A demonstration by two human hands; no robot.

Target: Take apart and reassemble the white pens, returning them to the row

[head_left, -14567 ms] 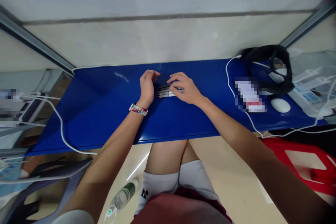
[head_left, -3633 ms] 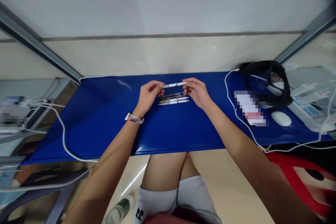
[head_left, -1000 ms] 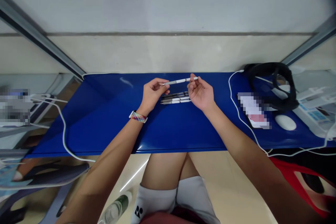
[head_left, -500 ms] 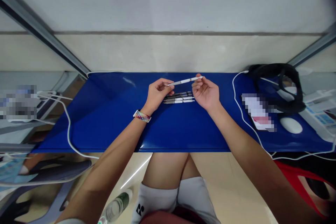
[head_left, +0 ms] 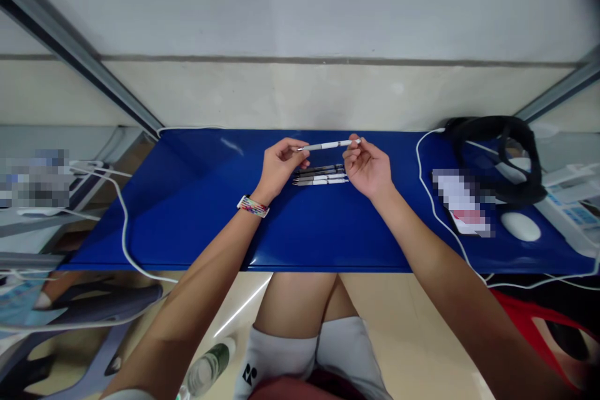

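A white pen with a grey grip section (head_left: 328, 145) is held nearly level above the blue table (head_left: 197, 200). My left hand (head_left: 281, 165) pinches its tip end between thumb and fingers. At the other end, the fingertips of my right hand (head_left: 368, 165) close on the pen's clicker end. Just below, several pens (head_left: 321, 176) lie side by side on the table, white ones nearer me and dark ones behind. Their right ends reach close to my right hand, which may hide a little of them.
To the right are a black head strap (head_left: 497, 156), a phone (head_left: 462, 203), a white mouse (head_left: 520, 226) and a white box (head_left: 576, 206). White cables (head_left: 122, 219) hang at both sides. A plastic bottle (head_left: 210, 365) is on the floor by a grey chair (head_left: 103, 325).
The held pen has tilted slightly closer to level, its clicker end a little lower. Both hands keep their hold, and the pens on the table stay put.
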